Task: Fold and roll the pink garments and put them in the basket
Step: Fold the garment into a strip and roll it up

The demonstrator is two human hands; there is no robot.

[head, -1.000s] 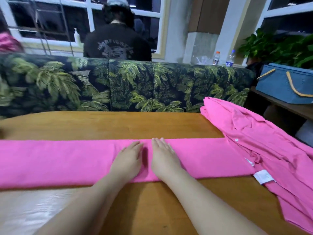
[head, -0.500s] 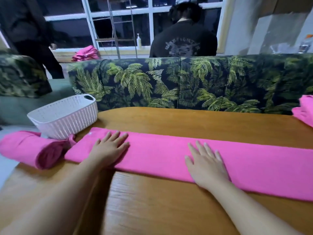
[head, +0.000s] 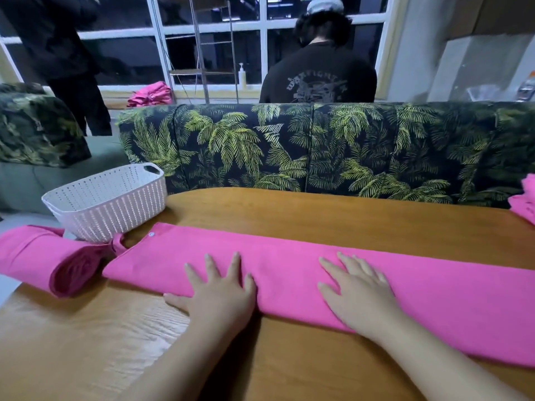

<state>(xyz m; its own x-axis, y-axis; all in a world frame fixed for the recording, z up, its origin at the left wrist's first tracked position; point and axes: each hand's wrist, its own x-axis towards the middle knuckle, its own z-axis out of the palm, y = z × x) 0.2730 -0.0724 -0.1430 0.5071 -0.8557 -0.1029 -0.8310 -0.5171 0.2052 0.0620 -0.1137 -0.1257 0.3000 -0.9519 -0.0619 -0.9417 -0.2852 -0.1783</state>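
A pink garment (head: 289, 264), folded into a long flat strip, lies across the wooden table (head: 318, 218). My left hand (head: 223, 290) presses flat on it with fingers spread, near its left part. My right hand (head: 359, 293) lies flat on it a little to the right. A rolled pink garment (head: 46, 259) rests at the table's left corner, touching the strip's left end. Just behind it a white perforated basket (head: 110, 204) stands on the table; I see nothing inside it.
A palm-print sofa back (head: 318, 149) runs behind the table. More pink cloth (head: 525, 204) lies at the right edge. One person sits beyond the sofa, another stands at far left. Pink garments (head: 150, 94) are piled by the window.
The view has swung left, bringing the basket and roll into sight. My left hand slid out to the strip's left end, then came back right toward my right hand.
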